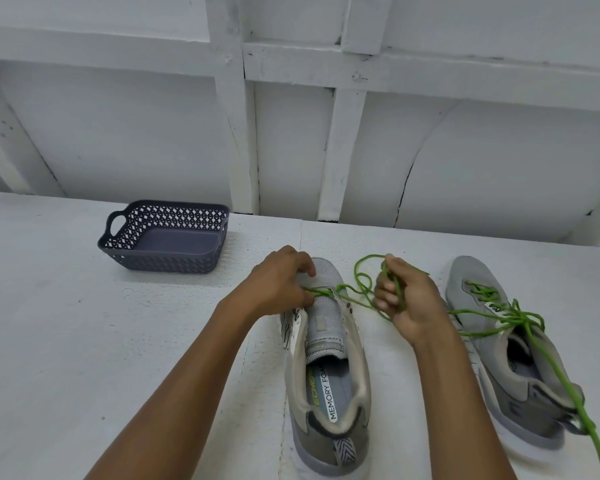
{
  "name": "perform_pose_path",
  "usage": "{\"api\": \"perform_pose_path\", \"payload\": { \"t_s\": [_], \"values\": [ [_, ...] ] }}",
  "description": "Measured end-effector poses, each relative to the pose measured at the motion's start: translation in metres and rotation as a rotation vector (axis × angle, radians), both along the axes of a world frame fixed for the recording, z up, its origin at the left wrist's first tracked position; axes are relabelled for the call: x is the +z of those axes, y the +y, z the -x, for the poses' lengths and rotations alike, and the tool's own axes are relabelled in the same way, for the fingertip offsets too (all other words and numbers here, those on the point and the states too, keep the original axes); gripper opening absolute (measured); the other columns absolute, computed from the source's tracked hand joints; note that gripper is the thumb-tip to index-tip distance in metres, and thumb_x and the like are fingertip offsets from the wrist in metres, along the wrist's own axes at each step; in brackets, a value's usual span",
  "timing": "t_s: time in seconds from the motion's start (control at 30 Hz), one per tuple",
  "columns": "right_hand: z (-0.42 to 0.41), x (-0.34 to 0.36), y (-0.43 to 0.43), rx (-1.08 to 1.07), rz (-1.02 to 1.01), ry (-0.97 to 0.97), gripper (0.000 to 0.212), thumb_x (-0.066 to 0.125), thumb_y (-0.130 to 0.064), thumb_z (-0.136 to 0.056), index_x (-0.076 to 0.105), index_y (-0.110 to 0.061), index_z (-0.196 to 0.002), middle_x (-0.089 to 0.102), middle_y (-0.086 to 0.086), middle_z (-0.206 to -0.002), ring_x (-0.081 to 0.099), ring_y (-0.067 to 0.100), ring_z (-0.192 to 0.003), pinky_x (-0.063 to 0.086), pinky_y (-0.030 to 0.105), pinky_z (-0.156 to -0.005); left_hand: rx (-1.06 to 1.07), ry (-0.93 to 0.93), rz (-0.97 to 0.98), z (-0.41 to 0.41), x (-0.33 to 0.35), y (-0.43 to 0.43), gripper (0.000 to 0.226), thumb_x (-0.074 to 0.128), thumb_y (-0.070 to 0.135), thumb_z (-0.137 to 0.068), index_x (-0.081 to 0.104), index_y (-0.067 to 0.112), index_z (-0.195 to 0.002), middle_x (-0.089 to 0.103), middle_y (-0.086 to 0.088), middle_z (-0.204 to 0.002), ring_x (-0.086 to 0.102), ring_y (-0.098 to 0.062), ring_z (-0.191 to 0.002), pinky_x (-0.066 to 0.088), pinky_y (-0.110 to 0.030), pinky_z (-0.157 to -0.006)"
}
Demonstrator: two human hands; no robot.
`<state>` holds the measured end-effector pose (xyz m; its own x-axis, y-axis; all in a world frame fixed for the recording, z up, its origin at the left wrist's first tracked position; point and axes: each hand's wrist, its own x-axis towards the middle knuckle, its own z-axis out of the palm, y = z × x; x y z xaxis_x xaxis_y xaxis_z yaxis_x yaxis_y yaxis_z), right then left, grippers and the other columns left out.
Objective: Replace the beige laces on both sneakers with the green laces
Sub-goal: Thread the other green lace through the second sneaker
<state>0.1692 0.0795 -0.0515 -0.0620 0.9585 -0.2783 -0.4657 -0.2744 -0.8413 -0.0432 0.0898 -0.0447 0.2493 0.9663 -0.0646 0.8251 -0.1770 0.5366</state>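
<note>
A grey sneaker (pixel 329 358) lies in front of me, toe pointing away, with a green lace (pixel 359 292) running through its lowest eyelets. My left hand (pixel 281 282) rests over the toe end and pinches the lace at the left eyelets. My right hand (pixel 407 299) grips a bunched loop of the same lace just right of the shoe. A second grey sneaker (pixel 513 355) lies to the right, laced in green, with its loose lace ends (pixel 565 382) trailing over the heel toward me. No beige laces are in view.
A dark blue perforated plastic basket (pixel 167 237) stands at the back left of the white table (pixel 84 323), with nothing visible inside. A white panelled wall (pixel 291 133) rises behind the table's far edge.
</note>
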Motion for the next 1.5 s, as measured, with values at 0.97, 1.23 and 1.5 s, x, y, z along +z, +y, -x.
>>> {"api": "perform_pose_path", "payload": {
  "t_s": [0.97, 1.23, 1.5],
  "values": [
    [-0.015, -0.011, 0.004, 0.185, -0.089, -0.535, 0.031, 0.068, -0.033, -0.092, 0.049, -0.016, -0.073, 0.03, -0.006, -0.052, 0.021, 0.009, -0.044, 0.019, 0.02, -0.041, 0.127, -0.013, -0.001, -0.009, -0.01, -0.004, 0.061, 0.073, 0.028, -0.079, 0.047, 0.032, -0.134, 0.04, 0.005, -0.141, 0.037, -0.017, -0.128, 0.037, -0.047, -0.106],
    [-0.006, -0.008, 0.006, 0.193, -0.142, -0.214, 0.019, 0.054, -0.013, -0.098, 0.059, -0.005, -0.081, 0.072, 0.009, -0.081, 0.069, 0.019, -0.079, 0.055, 0.033, -0.079, 0.121, -0.032, 0.041, -0.01, -0.009, -0.004, 0.068, 0.074, 0.024, -0.074, 0.046, 0.031, -0.136, 0.038, 0.005, -0.143, 0.038, -0.018, -0.129, 0.038, -0.049, -0.105],
    [-0.004, -0.015, 0.004, 0.057, -0.157, -0.484, 0.011, 0.068, -0.016, -0.091, 0.058, -0.01, -0.09, 0.051, 0.001, -0.064, 0.054, 0.014, -0.056, 0.05, 0.026, -0.058, 0.036, -0.114, 0.009, -0.008, -0.01, -0.003, 0.038, 0.075, 0.024, -0.077, 0.062, 0.036, -0.111, 0.045, 0.009, -0.133, 0.042, -0.01, -0.123, 0.04, -0.027, -0.099]
  ]
}}
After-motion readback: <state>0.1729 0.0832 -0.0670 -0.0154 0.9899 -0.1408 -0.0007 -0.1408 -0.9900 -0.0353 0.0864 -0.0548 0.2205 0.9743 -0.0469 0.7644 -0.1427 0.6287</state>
